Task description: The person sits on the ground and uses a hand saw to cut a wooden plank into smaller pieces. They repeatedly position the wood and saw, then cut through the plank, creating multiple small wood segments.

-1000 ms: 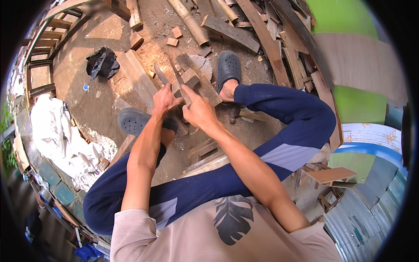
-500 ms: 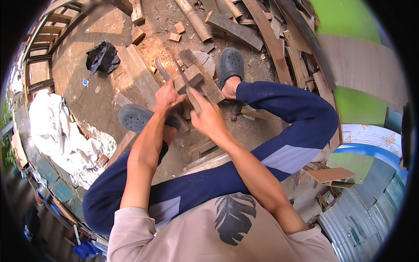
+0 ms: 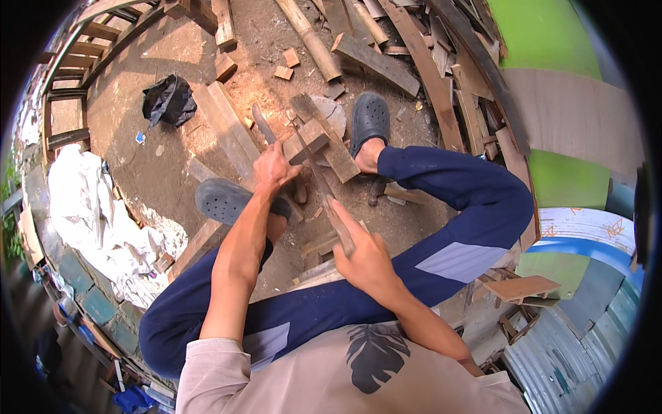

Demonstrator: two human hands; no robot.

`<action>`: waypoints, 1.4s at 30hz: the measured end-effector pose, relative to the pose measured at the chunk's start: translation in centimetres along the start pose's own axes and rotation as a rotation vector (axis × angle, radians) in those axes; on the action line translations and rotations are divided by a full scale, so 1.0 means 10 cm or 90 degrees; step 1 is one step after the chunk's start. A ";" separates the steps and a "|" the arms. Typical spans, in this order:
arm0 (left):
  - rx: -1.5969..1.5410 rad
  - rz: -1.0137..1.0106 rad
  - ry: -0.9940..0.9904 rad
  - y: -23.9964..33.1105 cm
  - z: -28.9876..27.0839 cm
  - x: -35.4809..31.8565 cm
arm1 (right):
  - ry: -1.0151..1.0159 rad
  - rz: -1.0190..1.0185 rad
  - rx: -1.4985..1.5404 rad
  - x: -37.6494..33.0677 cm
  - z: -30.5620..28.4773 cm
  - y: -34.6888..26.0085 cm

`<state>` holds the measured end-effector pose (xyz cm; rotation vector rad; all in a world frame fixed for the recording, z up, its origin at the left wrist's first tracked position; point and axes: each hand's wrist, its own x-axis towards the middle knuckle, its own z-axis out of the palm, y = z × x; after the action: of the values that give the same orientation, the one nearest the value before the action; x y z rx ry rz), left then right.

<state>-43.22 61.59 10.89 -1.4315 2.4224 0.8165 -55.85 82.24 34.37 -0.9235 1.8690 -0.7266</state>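
In my right hand (image 3: 369, 259), the fingers are wrapped round the wooden handle of a handsaw (image 3: 321, 176). Its long, narrow brown blade appears almost edge-on and runs forward across a short wooden block (image 3: 308, 141). My left hand (image 3: 274, 169) is closed at the block's near left side, holding it; some of the fingers are hidden. Beneath the block, a grey-brown plank (image 3: 334, 153) lies at a slant. A curved blade (image 3: 263, 124) sticks out just beyond my left fingers, its other end hidden by the hand.
Dark clogs (image 3: 370, 117) are on my feet, either side of the work. Planks (image 3: 224, 127) lie to the left, near a black plastic bag (image 3: 169, 101). White cloth (image 3: 89, 221) is heaped at far left. Bamboo (image 3: 310, 38) and scrap boards (image 3: 376, 63) lie ahead; a hammer head (image 3: 376, 191) shows right.
My right hand has drawn the handsaw back toward my body, its front part still over the block. My left hand stays at the block. The whole view has shifted slightly.
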 end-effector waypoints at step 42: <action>-0.003 -0.031 -0.079 -0.01 -0.17 0.02 | -0.027 0.010 0.015 -0.11 -0.14 -0.10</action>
<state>-43.04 60.47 12.16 -1.3925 2.2869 0.8738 -56.45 82.72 36.23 -0.9009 1.8253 -0.7126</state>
